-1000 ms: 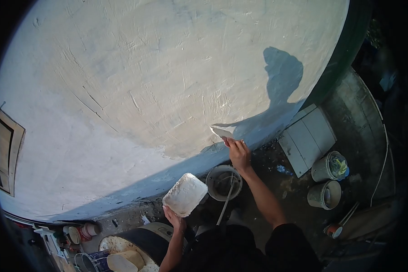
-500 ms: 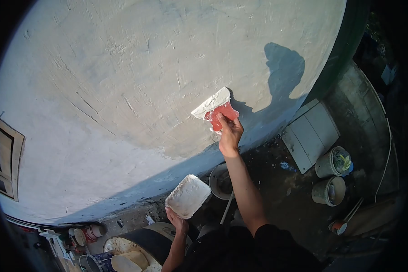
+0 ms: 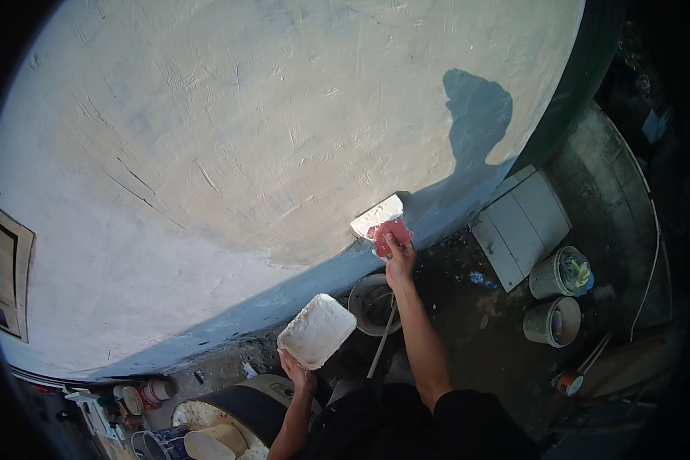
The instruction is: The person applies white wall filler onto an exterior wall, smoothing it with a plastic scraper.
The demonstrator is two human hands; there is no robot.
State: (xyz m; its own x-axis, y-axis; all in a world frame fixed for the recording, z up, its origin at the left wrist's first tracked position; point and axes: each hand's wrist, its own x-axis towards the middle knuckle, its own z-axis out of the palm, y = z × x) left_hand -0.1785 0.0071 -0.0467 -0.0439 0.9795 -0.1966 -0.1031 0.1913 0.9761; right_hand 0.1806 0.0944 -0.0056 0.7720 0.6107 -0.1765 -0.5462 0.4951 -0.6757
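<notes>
My right hand (image 3: 400, 264) grips a red putty knife (image 3: 391, 234) with a wide blade covered in white filler. Its blade edge meets the pale plastered wall (image 3: 230, 146) low down, near the border of sun and shade. Thin scratches and ridges mark the wall's surface. Lower and to the left, my left hand (image 3: 297, 373) holds a white rectangular tray (image 3: 317, 331) by its near left edge. White paste coats the inside of the tray. My left fingers are partly hidden under it.
Under my right forearm stands a bucket (image 3: 369, 307) with a stick in it. Two more buckets (image 3: 552, 280) (image 3: 540, 326) and pale boards (image 3: 521, 226) lie to the right. A paste-smeared drum (image 3: 241, 410) stands lower left; a window frame (image 3: 15, 268) is far left.
My right hand and the putty knife have moved down and slightly right along the wall. The tray in my left hand stays almost in place.
</notes>
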